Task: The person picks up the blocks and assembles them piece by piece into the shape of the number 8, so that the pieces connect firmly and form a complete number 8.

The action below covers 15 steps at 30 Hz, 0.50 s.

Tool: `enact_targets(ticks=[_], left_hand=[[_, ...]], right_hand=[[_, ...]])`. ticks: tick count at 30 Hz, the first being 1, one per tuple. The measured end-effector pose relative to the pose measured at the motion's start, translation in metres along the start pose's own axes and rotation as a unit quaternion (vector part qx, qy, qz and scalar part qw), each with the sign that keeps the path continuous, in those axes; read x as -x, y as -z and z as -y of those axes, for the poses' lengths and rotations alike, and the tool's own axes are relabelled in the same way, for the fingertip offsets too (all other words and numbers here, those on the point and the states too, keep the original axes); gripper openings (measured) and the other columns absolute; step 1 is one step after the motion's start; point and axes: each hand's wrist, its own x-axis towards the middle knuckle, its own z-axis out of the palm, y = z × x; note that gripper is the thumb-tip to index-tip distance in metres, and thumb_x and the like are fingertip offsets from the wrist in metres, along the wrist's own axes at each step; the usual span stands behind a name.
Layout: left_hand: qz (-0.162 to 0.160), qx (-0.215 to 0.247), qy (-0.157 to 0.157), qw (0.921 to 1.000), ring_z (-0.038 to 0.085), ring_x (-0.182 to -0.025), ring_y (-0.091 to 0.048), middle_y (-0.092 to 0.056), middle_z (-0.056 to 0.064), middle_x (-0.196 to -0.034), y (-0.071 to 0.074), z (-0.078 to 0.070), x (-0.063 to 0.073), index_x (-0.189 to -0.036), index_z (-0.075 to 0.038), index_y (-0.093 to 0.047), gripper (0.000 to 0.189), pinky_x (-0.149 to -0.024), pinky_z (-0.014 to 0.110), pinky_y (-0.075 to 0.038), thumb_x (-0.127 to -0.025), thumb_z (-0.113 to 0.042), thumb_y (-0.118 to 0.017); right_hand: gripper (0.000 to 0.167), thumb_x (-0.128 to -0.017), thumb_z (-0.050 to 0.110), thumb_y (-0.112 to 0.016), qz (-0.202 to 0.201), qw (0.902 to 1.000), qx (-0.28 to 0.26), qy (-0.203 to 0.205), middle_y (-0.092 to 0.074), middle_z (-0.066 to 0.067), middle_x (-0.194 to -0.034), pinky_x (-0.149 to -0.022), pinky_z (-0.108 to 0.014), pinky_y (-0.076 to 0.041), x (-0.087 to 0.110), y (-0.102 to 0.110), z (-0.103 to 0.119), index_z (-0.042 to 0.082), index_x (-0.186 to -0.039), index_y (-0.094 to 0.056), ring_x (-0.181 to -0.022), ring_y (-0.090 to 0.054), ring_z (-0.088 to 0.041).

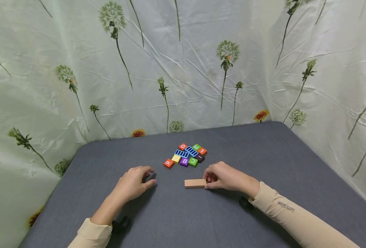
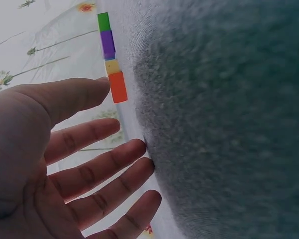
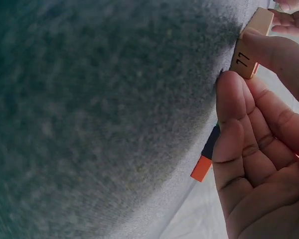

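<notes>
My right hand (image 1: 223, 176) pinches the right end of a light wooden block (image 1: 194, 183) between thumb and fingers. The block lies lengthwise on the grey table, and the right wrist view shows "77" printed on its end (image 3: 242, 59). My left hand (image 1: 133, 184) is held low over the table to the left, fingers apart and loosely bent, with nothing in it. Nearest to it is an orange tile marked R (image 1: 168, 163). In the left wrist view the thumb (image 2: 92, 93) overlaps that tile's edge.
Beyond the block lies a cluster of small coloured tiles: a yellow one (image 1: 176, 158), a purple 8 (image 1: 184, 161), a green C (image 1: 193, 162), an orange 1 (image 1: 202, 151) and blue striped pieces (image 1: 181, 154). A flower-printed curtain (image 1: 189, 69) hangs behind the table (image 1: 251, 144).
</notes>
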Motion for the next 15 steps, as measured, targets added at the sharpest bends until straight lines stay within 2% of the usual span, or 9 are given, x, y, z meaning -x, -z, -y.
enact_targets(ticks=[8,15], left_hand=[[0.001,0.007,-0.012,0.9999,0.019,-0.098,-0.072,-0.077,0.003,-0.108,-0.001,-0.003,-0.021,-0.122,-0.016,-0.077,0.030,-0.082,0.047,-0.059,-0.097,-0.032,-0.082],[0.008,0.025,0.003,0.9997,0.018,-0.092,-0.072,-0.077,0.001,-0.102,-0.004,-0.008,-0.042,-0.119,-0.017,-0.077,0.029,-0.079,0.045,-0.059,-0.096,-0.034,-0.082]], right_hand=[[0.012,-0.093,0.016,-0.084,0.020,0.9994,-0.026,-0.006,-0.065,0.009,-0.081,-0.068,-0.019,-0.050,-0.004,0.000,-0.005,0.011,-0.099,-0.075,-0.073,-0.055,0.003],[0.016,-0.093,0.020,-0.085,0.043,0.9960,-0.075,-0.023,-0.065,0.008,-0.082,-0.068,-0.020,-0.050,-0.006,0.001,-0.015,0.012,-0.102,-0.074,-0.073,-0.057,-0.001]])
